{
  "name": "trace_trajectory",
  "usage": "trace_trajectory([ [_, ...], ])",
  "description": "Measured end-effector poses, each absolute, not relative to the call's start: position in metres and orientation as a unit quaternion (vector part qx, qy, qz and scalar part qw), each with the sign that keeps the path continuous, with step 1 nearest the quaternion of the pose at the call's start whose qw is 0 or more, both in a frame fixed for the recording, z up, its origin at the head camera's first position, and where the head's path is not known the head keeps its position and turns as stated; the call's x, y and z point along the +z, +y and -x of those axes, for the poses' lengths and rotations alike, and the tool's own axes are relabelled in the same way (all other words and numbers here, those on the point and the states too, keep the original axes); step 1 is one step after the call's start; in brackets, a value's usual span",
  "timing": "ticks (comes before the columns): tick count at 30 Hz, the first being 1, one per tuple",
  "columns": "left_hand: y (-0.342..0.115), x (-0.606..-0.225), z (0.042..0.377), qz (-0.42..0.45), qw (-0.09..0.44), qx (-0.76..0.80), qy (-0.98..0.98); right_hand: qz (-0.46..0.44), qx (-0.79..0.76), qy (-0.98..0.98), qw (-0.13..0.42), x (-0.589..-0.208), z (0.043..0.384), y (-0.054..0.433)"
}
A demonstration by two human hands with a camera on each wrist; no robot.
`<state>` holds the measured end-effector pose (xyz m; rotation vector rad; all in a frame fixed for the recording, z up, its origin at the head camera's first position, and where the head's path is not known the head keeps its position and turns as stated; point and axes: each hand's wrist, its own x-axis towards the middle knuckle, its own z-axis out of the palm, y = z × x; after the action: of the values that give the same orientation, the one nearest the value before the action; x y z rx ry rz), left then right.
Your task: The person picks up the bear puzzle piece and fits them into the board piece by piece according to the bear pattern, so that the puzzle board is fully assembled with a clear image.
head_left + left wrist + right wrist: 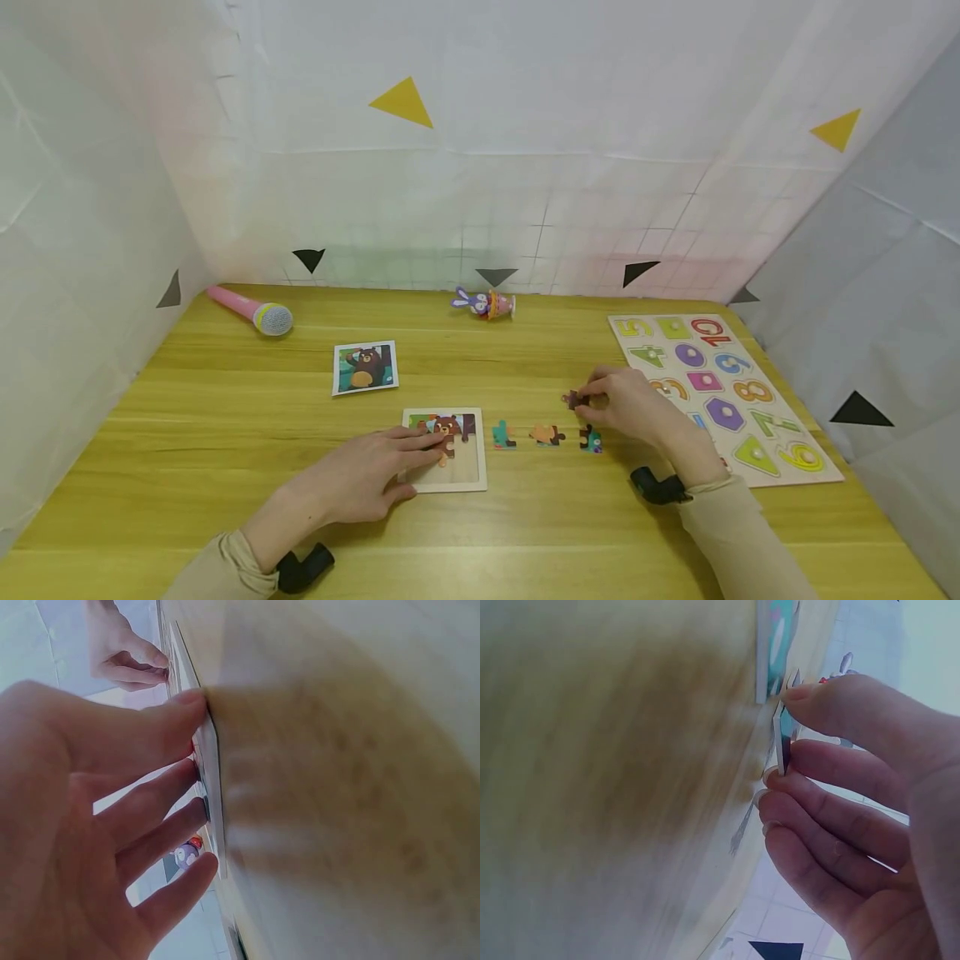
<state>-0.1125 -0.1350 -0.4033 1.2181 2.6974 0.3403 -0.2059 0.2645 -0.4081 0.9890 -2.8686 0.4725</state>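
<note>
My left hand (360, 475) lies over the left side of a square wooden puzzle tray (467, 468), its fingers spread on the tray and its thumb at the near left edge. Part of a bear picture (447, 427) fills the tray's upper area, partly hidden by the fingers. Between thumb and fingers, my right hand (630, 404) pinches a dark brown puzzle piece (574, 400), seen edge-on in the right wrist view. Just in front lie three loose pieces in a row: a teal one (502, 435), an orange-brown one (547, 435) and a teal-and-dark one (592, 440).
A bear picture card (365, 367) lies behind the tray to the left. Farther back are a pink toy microphone (255, 312) and a purple rabbit toy (483, 303). A wooden number-and-shape board (723, 392) lies to the right, partly behind the right hand.
</note>
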Motion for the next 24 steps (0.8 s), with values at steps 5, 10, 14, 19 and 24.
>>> trace_trajectory([
  [5, -0.135, -0.402, 0.112, -0.404, 0.088, 0.115, 0.903, -0.322, 0.158, -0.933, 0.039, -0.408, 0.206, 0.265],
  [10, -0.134, -0.402, 0.112, -0.403, 0.088, 0.116, 0.903, -0.317, 0.168, -0.932, 0.047, -0.407, 0.207, 0.264],
  [14, -0.133, -0.402, 0.114, -0.402, 0.092, 0.117, 0.903, -0.315, 0.18, -0.93, 0.054, -0.403, 0.205, 0.259],
  [19, -0.132, -0.402, 0.115, -0.406, 0.087, 0.112, 0.903, -0.321, 0.205, -0.924, 0.042, -0.393, 0.2, 0.241],
  [24, -0.131, -0.401, 0.116, -0.405, 0.089, 0.115, 0.902, -0.351, 0.215, -0.911, 0.037, -0.385, 0.196, 0.218],
])
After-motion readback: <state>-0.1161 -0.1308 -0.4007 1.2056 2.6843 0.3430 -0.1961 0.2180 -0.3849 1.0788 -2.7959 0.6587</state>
